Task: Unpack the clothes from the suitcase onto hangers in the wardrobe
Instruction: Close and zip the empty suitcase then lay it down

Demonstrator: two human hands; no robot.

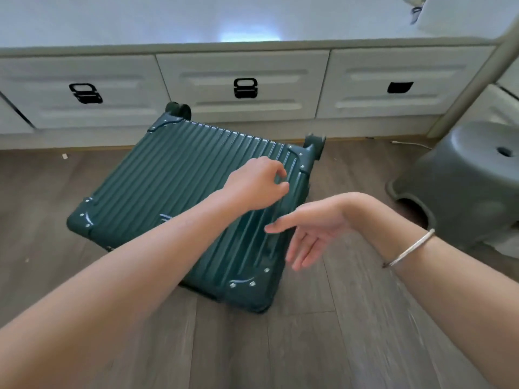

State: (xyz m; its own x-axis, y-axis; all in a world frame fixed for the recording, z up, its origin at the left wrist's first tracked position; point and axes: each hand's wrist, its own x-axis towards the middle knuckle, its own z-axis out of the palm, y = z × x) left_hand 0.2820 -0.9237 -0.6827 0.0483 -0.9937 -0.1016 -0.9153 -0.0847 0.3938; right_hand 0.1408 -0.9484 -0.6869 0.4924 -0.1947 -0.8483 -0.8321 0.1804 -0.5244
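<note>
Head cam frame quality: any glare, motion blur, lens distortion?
Head view: blown-out glare on the white top above the middle drawer; motion blur on the right forearm and nearby floor; wide-angle bows the drawer row; green suitcase fairly sharp.

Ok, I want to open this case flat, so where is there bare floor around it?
Bare wood floor runs left of the suitcase to the picture's edge, and on its near side. Behind, its wheels sit close to the drawers. Rightward is crowded: the grey stool stands there, and the left hand and right hand hover over that side.
</note>
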